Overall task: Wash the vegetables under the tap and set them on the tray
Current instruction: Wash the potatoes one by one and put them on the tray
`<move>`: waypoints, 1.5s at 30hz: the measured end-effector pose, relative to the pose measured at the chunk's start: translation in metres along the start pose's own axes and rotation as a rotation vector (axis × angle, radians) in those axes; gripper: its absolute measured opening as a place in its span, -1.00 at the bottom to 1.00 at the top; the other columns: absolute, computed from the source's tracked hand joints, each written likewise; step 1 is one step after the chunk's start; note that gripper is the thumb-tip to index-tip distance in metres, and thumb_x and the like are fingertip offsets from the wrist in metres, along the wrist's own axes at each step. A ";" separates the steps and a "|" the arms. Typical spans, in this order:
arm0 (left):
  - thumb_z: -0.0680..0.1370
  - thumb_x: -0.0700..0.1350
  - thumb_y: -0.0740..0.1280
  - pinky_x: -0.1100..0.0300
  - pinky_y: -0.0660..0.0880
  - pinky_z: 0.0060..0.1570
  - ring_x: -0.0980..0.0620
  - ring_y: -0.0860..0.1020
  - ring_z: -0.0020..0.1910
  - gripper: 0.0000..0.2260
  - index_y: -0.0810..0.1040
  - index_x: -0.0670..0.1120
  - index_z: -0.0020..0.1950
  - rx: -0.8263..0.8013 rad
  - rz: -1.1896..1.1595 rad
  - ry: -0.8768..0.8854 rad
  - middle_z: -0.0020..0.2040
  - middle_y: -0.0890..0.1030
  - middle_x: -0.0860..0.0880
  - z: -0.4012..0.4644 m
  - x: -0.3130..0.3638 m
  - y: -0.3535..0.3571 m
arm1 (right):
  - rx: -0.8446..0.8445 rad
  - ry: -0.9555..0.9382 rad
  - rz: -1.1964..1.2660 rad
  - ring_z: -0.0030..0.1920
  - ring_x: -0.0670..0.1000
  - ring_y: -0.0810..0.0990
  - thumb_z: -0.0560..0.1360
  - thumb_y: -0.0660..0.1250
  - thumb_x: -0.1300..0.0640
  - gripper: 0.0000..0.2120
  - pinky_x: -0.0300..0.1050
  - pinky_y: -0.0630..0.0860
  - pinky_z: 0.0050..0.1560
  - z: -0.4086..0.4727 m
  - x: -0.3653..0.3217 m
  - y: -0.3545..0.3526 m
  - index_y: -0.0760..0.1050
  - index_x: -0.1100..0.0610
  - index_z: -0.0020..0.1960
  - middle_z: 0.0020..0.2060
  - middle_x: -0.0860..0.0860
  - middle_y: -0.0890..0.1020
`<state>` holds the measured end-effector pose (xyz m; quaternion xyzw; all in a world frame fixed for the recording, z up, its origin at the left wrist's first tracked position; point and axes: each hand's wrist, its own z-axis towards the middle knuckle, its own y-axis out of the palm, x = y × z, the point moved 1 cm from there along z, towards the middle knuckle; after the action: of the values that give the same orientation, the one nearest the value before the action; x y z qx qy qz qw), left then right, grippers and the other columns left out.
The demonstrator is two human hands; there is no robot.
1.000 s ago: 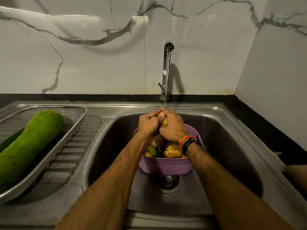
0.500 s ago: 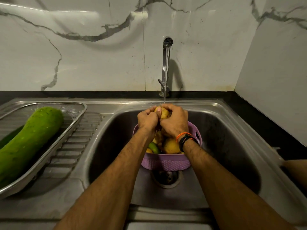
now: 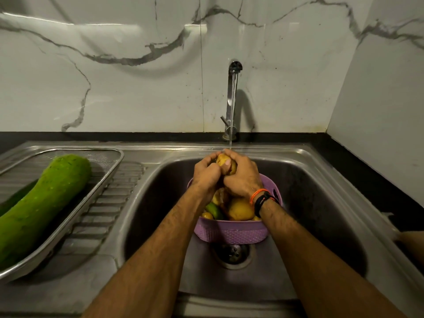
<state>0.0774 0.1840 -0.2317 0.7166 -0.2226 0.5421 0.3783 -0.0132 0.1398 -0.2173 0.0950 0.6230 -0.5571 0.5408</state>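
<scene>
Both hands grip one yellow potato under the running tap, above a purple basket that stands in the steel sink. My left hand wraps the potato's left side. My right hand, with an orange and a black band at the wrist, wraps its right side. The basket holds more potatoes and a green vegetable. A large green gourd lies in the metal tray on the drainboard at the left.
The sink drain sits just in front of the basket. A marble wall stands behind the tap, and another closes the right side. A black counter strip runs along the sink's right edge.
The hands have shifted slightly around the potato under the water stream. The view has tilted a little. The gourd, tray and basket have stayed put.
</scene>
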 end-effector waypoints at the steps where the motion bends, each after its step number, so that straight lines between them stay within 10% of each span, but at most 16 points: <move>1: 0.53 -0.44 0.22 -0.09 0.57 0.17 -0.13 0.59 0.15 -0.62 0.57 -0.15 0.26 0.002 -0.027 -0.006 0.13 0.62 -0.19 0.000 0.001 0.001 | 0.032 0.000 0.014 0.29 0.02 0.48 0.38 0.40 0.36 -0.32 -0.35 0.37 0.12 0.001 0.001 0.001 0.39 0.03 0.45 0.34 0.08 0.49; 4: 0.57 -0.41 0.21 -0.03 0.58 0.15 -0.09 0.59 0.08 -0.67 0.56 -0.15 0.26 0.067 -0.093 -0.025 0.02 0.61 -0.13 -0.002 0.003 0.008 | 0.165 0.025 0.068 0.12 -0.06 0.51 0.40 0.43 0.33 -0.46 -0.56 0.36 -0.13 0.002 0.002 0.003 0.51 0.03 0.34 0.25 0.07 0.56; 20: 0.59 -0.40 0.16 -0.04 0.59 0.11 -0.16 0.60 0.16 -0.65 0.58 -0.19 0.27 0.056 -0.085 -0.089 0.16 0.62 -0.23 -0.003 0.001 0.006 | 0.056 0.054 0.027 0.29 0.09 0.49 0.36 0.40 0.33 -0.33 -0.29 0.35 0.14 0.003 0.002 0.005 0.39 0.04 0.45 0.32 0.11 0.51; 36: 0.62 -0.38 0.15 0.14 0.61 -0.15 -0.04 0.61 -0.08 -0.75 0.57 -0.12 -0.02 -0.002 -0.172 -0.052 -0.06 0.62 -0.15 -0.005 0.006 0.007 | 0.291 0.015 0.157 -0.05 -0.07 0.58 0.41 0.47 0.25 -0.66 -0.30 0.49 -0.03 -0.004 -0.003 0.005 0.62 0.10 0.18 -0.01 0.03 0.67; 45: 0.58 -0.31 0.30 -0.09 0.56 0.20 -0.14 0.60 0.17 -0.76 0.59 -0.12 0.20 -0.018 -0.096 -0.060 0.15 0.63 -0.19 -0.009 0.005 0.007 | 0.174 0.048 0.112 0.19 0.05 0.57 0.40 0.42 0.29 -0.49 -0.25 0.49 0.08 0.003 0.008 0.007 0.53 0.00 0.33 0.21 0.07 0.59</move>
<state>0.0684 0.1873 -0.2241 0.7388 -0.2041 0.4997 0.4034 -0.0094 0.1360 -0.2276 0.1896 0.5787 -0.5754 0.5459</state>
